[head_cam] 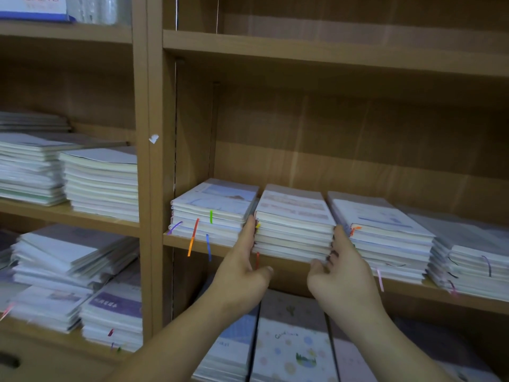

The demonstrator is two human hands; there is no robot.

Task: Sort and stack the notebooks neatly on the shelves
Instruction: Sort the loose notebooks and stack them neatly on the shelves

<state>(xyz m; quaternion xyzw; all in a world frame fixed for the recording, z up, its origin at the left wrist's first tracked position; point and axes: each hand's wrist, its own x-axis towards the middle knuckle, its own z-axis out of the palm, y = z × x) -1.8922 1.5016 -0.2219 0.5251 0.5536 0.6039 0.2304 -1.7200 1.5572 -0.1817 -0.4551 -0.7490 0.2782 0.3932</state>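
Stacks of notebooks lie side by side on the wooden shelf (292,272). The middle stack (294,230) is the one being worked on. It sits between the left stack (212,213) and the right stack (385,235), very close to both, and near the front edge of the shelf.

The left hand (242,260) lies flat on the left side of the middle stack. Its fingers are straight and reach into the small gap next to the left stack. The right hand (344,271) rests on the right side the same way, with its thumb near the bottom front corner. Neither grip is closed. Both hands are open and press the stack from two sides, like two walls.

This looks like the tidy-up step: the stack is already on the shelf, and the hands are squaring it so the edges line up.

The next move probably calls for a soft, even push from both sides, and then maybe a straight push back so the front matches the stacks beside it. One hand pushing too hard could slide the stack into its neighbour. Coloured ribbons (192,238) hang from the left stack and could get caught. The far right stack (468,260) looks a bit messy, so it may need the same care after this one.
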